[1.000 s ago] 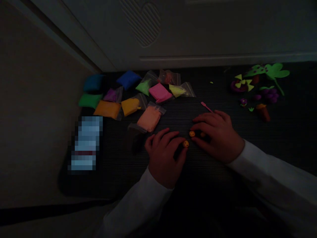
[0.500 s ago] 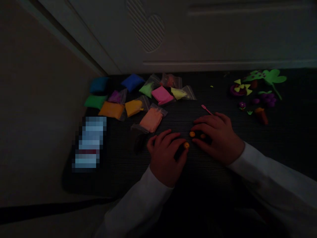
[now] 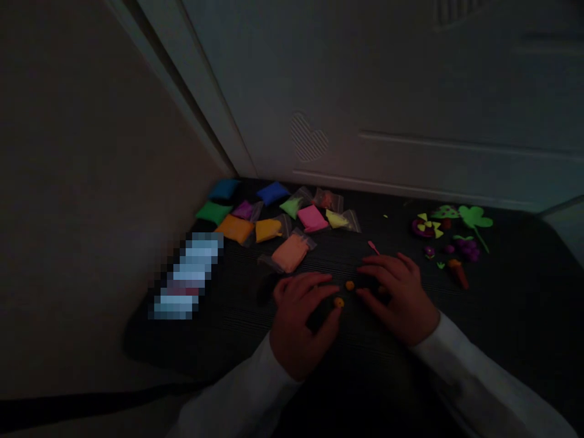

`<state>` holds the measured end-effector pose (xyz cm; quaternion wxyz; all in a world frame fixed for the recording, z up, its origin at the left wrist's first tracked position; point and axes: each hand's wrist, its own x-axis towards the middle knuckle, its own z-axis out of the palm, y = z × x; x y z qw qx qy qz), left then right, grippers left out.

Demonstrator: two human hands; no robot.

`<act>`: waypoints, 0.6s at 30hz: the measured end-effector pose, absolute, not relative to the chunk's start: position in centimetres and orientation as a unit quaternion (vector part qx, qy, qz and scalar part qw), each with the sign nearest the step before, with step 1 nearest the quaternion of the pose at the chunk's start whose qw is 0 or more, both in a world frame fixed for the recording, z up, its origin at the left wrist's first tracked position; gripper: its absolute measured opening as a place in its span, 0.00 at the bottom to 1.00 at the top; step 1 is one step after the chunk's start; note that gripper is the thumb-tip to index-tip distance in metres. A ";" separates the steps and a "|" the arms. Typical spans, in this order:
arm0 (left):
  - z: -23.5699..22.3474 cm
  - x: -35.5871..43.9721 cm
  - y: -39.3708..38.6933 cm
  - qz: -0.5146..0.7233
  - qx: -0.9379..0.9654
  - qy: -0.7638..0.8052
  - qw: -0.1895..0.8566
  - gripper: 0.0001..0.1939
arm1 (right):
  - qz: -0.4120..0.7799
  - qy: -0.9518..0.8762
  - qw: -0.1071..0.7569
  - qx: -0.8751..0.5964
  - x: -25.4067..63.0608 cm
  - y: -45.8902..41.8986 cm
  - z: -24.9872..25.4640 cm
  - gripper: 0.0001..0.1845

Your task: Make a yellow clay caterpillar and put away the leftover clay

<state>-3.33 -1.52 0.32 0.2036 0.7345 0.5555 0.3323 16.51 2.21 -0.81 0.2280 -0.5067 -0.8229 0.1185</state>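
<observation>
On the dark tabletop, two small orange clay balls lie close together between my hands. My left hand (image 3: 305,322) has its thumb and index finger apart, with the thumb tip at the nearer ball (image 3: 339,302). The farther ball (image 3: 349,285) sits just off the fingertips of my right hand (image 3: 396,298), whose fingers are spread and curved over the table. Another small orange piece (image 3: 382,291) shows dimly beneath the right palm. A pink modelling tool (image 3: 373,247) lies just beyond the right fingers.
Clay bags, among them a peach bag (image 3: 290,253) and a pink bag (image 3: 312,219), cover the back left. A lit phone (image 3: 189,277) lies at the left edge. Finished clay pieces, including a green clover (image 3: 474,216) and purple grapes (image 3: 467,249), sit back right. A white panel (image 3: 410,109) rises behind.
The view has tilted up and shifted, so the table appears lower. My left index finger has lifted slightly from the nearer ball. Both balls keep about the same places.
</observation>
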 end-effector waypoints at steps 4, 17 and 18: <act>2.5 -4.0 0.0 0.423 0.696 0.556 0.168 0.11 | 0.115 -0.818 0.243 -0.509 16.6 2.4 -0.7 0.13; 1.8 -10.6 9.4 0.197 0.683 0.703 0.012 0.12 | 0.072 -0.789 0.338 -0.508 17.8 4.0 -2.0 0.10; 1.6 -10.9 10.0 0.172 0.689 0.704 0.012 0.12 | 0.066 -0.782 0.348 -0.513 17.8 4.1 -2.1 0.10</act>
